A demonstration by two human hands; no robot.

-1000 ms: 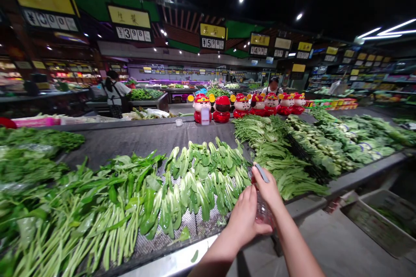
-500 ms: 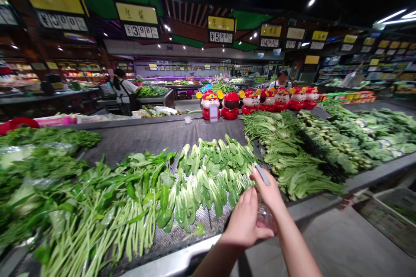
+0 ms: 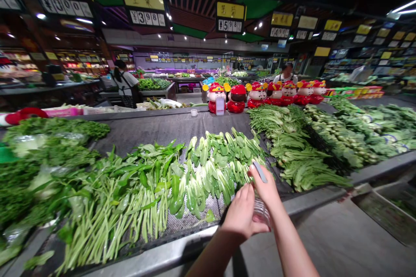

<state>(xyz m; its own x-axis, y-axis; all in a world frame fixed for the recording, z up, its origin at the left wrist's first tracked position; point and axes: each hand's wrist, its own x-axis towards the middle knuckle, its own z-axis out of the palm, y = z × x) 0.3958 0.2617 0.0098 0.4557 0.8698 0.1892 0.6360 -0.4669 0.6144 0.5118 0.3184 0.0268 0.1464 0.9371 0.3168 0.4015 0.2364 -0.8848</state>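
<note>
Well, both hands sit close together just past the near edge of the counter, over the grey floor. A clear plastic item, possibly a bottle or a bag, sits between the left hand and the right hand, low against the right palm and wrist. The left fingers are pressed together and curled against it. The right fingers are also pressed together and point toward the far side, with a small grey strip lying along them; I cannot tell whether they pinch it.

Just beyond the hands lies a mesh-backed rack of bok choy. Long-stemmed greens fill the counter to its left, and leafy bunches spread to its right. Farther along stands a row of red figurines, below a hanging price sign on the left. A plastic crate sits on the floor at near right. A person in a white shirt stands at far left, and another person stands at far right.
</note>
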